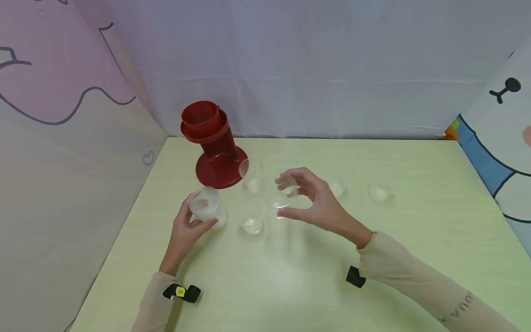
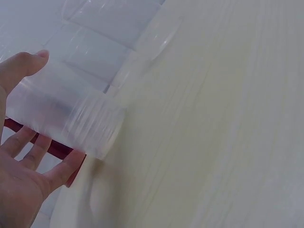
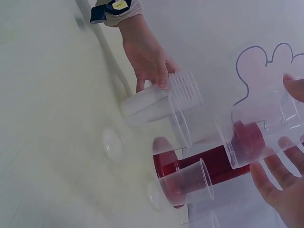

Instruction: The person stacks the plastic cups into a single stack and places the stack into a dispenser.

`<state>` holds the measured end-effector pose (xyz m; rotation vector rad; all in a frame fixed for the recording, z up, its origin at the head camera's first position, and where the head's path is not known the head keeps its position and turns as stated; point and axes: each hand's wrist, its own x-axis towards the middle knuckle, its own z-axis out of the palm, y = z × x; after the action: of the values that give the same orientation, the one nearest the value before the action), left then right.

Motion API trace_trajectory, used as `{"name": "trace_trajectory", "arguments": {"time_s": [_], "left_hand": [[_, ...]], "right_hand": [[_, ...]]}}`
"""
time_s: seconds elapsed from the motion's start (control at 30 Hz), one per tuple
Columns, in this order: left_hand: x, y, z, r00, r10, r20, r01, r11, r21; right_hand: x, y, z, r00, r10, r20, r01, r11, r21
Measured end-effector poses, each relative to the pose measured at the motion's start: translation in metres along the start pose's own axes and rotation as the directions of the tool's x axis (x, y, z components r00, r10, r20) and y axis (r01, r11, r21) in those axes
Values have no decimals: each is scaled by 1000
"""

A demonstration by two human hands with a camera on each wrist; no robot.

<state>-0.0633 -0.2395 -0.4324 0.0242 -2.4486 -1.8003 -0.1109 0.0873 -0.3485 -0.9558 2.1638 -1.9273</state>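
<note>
On the left, my left hand (image 1: 186, 228) grips a nested stack of clear plastic cups (image 1: 206, 205), thumb on one side and fingers on the other. The left wrist view shows this cup stack (image 2: 66, 109) close to the tabletop; I cannot tell whether it touches. Near the middle, my right hand (image 1: 317, 200) holds a single clear cup (image 1: 286, 189) between thumb and fingers. From the right wrist, that cup (image 3: 266, 128) appears raised off the table. Two clear cups, a nearer one (image 1: 252, 222) and a farther one (image 1: 254, 177), stand between the hands.
A dark red stand (image 1: 220, 161) with a round base and cup-shaped top is at the table's back left. More clear cups stand right of my right hand, one partly behind it (image 1: 335, 189) and another farther right (image 1: 379, 192). A pale curtain (image 1: 311, 69) hangs behind the table.
</note>
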Motion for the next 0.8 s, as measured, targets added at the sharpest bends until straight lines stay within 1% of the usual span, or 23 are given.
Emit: {"name": "trace_trajectory", "arguments": {"time_s": [0.03,0.1,0.37,0.6,0.7,0.8], "left_hand": [[0,0,0,1000,1,0,-1,1000,-1],[0,-1,0,1000,2,1,-2,1000,-6],[1,-1,-1,1000,1,0,-1,1000,-12],[0,1,0,1000,-6,0,6,1000,4],[0,1,0,1000,-10,-3,10,1000,13],[0,0,0,1000,-9,-1,9,1000,8]], "right_hand": [[1,-1,1,1000,0,2,0,1000,1],[4,6,2,1000,-13,3,13,1000,8],[16,3,11,999,-45,10,45,998,44],[27,4,17,998,-61,11,60,995,80],[32,3,20,998,-55,15,53,994,98],[35,-4,24,999,-38,23,35,994,100]]}}
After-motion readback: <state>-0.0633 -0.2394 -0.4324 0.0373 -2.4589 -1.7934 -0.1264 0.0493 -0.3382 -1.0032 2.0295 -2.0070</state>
